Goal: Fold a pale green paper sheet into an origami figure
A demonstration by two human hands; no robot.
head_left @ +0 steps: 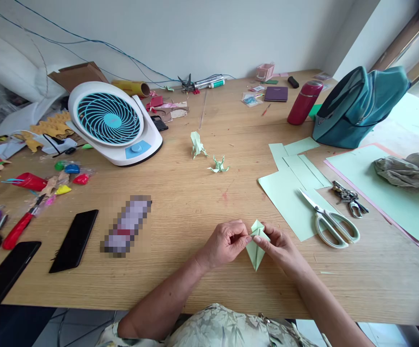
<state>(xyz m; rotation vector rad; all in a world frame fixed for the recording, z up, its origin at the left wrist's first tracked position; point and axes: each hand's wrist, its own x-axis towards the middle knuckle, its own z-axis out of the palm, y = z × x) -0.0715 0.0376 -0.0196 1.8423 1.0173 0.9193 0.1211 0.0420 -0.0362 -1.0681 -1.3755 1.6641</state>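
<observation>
Both hands meet at 6 o'clock on the table (195, 202): my left hand (226, 243) and right hand (280, 248) each pinch the top of a pale green folded paper (255, 250), its point aimed toward me. It looks partway folded, a kite shape, no limbs yet. At 3 o'clock lie scissors (330, 221) on green sheets (289, 193). At 12 o'clock stand 2 finished paper figures (209, 154).
</observation>
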